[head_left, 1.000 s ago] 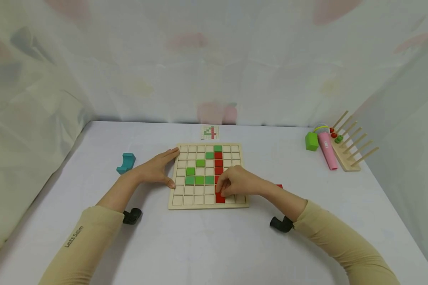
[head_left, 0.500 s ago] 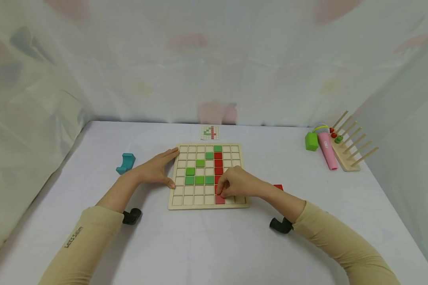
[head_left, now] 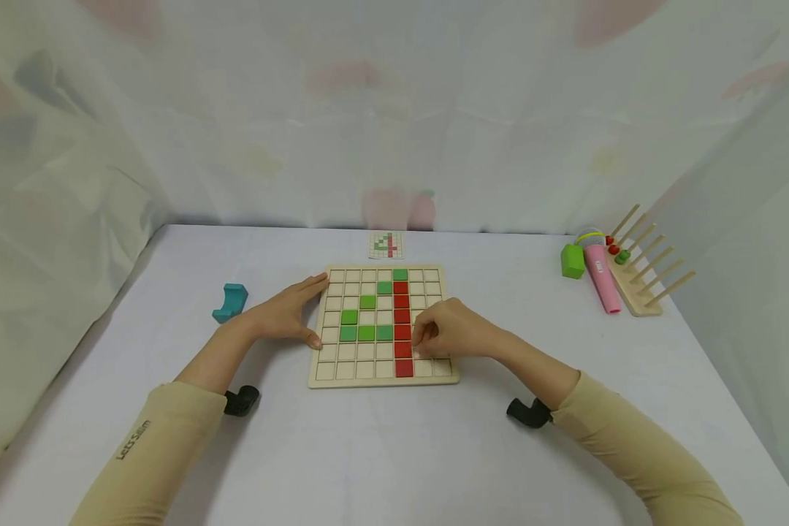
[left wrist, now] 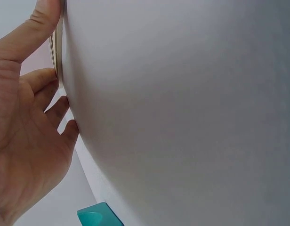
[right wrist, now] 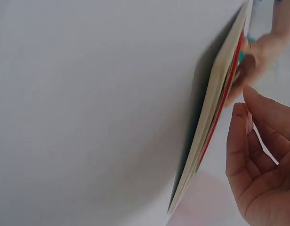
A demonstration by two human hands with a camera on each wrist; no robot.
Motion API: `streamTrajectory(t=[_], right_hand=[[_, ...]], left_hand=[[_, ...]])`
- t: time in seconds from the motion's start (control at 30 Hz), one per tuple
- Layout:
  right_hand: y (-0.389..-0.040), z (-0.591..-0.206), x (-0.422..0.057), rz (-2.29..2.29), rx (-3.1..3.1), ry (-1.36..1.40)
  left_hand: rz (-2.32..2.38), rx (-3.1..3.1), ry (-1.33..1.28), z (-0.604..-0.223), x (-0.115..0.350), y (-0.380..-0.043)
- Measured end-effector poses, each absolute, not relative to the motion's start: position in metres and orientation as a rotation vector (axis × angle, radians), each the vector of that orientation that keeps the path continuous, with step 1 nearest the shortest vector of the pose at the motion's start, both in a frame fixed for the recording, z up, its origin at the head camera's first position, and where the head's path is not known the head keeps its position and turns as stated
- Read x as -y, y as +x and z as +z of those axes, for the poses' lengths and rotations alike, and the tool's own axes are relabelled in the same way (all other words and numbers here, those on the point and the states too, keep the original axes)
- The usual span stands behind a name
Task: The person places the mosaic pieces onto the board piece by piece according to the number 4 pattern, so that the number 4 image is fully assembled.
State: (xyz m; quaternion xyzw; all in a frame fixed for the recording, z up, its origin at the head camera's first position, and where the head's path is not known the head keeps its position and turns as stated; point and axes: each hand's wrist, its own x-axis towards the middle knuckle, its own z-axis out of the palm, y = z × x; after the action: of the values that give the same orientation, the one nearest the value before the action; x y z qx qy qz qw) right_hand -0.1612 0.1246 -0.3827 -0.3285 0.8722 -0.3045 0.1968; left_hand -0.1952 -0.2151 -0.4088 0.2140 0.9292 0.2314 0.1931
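Observation:
A wooden grid board (head_left: pixel 381 383) lies mid-table. Red square tiles (head_left: pixel 404 367) fill one column down to its near row. Several green tiles (head_left: pixel 366 333) sit left of that column, one more above it. My left hand (head_left: pixel 283 314) rests along the board's left edge, fingers spread, thumb at the side; the left wrist view shows the fingertips (left wrist: pixel 64 101) against the edge. Over the board's right columns, just beside the red tiles, hovers my right hand (head_left: pixel 456 329). In the right wrist view its thumb and fingers (right wrist: pixel 237 136) are loosely bent, with nothing between them.
A small card with a coloured grid pattern (head_left: pixel 386 245) lies behind the board. To the left is a teal curved block (head_left: pixel 231 302). At the far right are a green block (head_left: pixel 573 261), a pink toy microphone (head_left: pixel 603 277) and a wooden peg stand (head_left: pixel 647 303).
My right hand has lifted off the lowest red tile and shifted right, leaving that tile fully visible. A red tile beside the right wrist is now hidden by the forearm. My left hand stays put.

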Motion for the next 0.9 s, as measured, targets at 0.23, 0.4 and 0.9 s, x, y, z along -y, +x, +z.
streamTrajectory(t=[0.23, 0.4, 0.9], right_hand=[[-0.173, -0.384, -0.163, -0.876, -2.476, -0.854], [-0.178, -0.386, -0.189, -0.853, -2.456, -0.819], [-0.190, -0.379, -0.246, -0.716, -2.279, -0.791]], left_hand=[[0.644, -2.610, 0.607, -0.409, 0.214, -0.195], [0.635, -2.608, 0.599, -0.409, 0.215, -0.196], [0.630, -2.605, 0.588, -0.410, 0.217, -0.197]])
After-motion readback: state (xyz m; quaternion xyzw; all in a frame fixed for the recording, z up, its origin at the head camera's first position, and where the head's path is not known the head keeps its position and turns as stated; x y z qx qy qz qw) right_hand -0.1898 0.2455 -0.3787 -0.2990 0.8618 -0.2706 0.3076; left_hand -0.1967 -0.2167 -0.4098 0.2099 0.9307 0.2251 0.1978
